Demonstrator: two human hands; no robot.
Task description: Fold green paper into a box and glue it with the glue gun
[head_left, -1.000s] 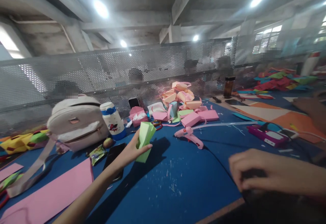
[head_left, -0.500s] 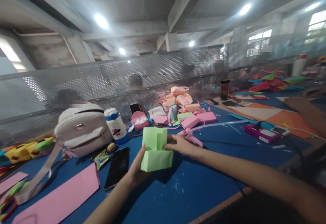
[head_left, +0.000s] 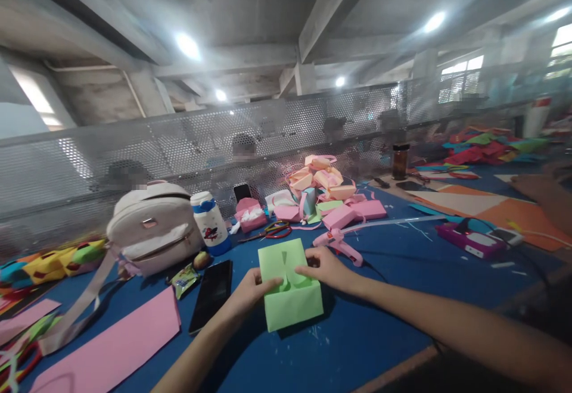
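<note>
A light green folded paper box is held between my two hands just above the blue table. Its back panel stands up, and its front forms a squared pocket. My left hand grips the left side, with the thumb pressed on the inner face. On the right edge, my right hand pinches the panel, its thumb also inside. Behind the box lie scissors with red and black handles. A pink glue gun rests just beyond my right hand.
A white backpack, a bottle and a black tablet are at the left, near a pink paper sheet. Folded paper boxes are piled at the back. A purple power strip with cables lies right. Another person's arm shows far right.
The green box has come lower and slightly right, tilting so its inside shows more. My left thumb has moved from the outer edge onto the inner face. The scissors are now uncovered.
</note>
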